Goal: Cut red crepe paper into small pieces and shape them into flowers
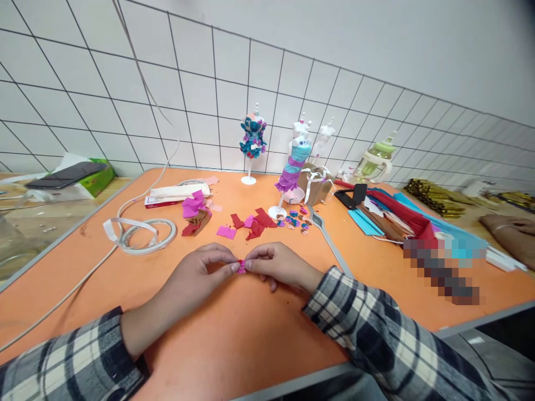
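Note:
Between my two hands, above the orange table [234, 340], is a small pink and red paper piece [241, 267]. My left hand [204, 270] pinches its left side between thumb and fingertips. On the other side, the thumb and index finger of my right hand [278, 264] hold it too. Just beyond lie red paper scraps [259, 224] and a pink paper square [226, 231]. A crumpled magenta paper [195, 205] sits farther left. Small multicoloured paper flowers [295, 219] are grouped near the white base of a mini dress form [292, 167] wrapped in blue and purple.
A tape roll [169, 236] and a cable [90, 273] lie at left. Another dress form [252, 136] stands behind. At right are folded coloured papers [412, 214], a green-lidded bottle [376, 159] and another person's hand [507, 234]. A metal tool [320, 221] rests mid-table.

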`<state>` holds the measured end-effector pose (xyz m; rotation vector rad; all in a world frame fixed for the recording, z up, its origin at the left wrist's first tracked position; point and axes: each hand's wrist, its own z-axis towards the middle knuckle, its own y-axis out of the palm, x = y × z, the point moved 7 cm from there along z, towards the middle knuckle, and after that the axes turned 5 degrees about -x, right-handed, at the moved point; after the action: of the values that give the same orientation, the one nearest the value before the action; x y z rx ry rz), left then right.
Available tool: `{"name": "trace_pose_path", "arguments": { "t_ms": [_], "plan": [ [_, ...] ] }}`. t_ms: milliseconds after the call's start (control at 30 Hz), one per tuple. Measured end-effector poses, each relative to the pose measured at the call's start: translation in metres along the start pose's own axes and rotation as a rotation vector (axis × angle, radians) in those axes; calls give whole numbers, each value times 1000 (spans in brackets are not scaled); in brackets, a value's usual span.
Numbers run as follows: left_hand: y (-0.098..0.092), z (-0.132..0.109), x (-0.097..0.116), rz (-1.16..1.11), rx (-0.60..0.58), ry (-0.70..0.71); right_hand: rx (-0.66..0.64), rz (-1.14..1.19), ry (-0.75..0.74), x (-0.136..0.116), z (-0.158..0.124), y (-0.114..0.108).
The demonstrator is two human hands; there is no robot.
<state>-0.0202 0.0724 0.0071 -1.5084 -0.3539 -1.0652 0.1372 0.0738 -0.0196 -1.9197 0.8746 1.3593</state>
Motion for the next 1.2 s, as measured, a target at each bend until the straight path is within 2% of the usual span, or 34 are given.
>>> {"name": "trace_pose_path", "arguments": {
  "t_ms": [200,367,533,667,767,933,1133,1200],
  "plan": [
    [0,1,4,6,-7,-31,22,21,40,6,1,1],
    [7,2,1,39,-73,-25,29,1,58,8,3,1],
    [8,0,-4,124,-119,-78,3,-118,116,10,0,1],
    [3,0,-3,28,-101,-93,57,-319,138,5,-3,-2],
    [2,0,1,57,-90,-34,102,-564,62,-5,-4,-2],
    [11,-3,7,366,-114,109,141,-780,-89,-15,-6,2],
    [15,-2,1,411,-120,71,235,-857,-177,-26,-13,-4],
    [14,-1,2,410,-116,60,230,-878,-228,-29,-15,-2]
  ]
}}
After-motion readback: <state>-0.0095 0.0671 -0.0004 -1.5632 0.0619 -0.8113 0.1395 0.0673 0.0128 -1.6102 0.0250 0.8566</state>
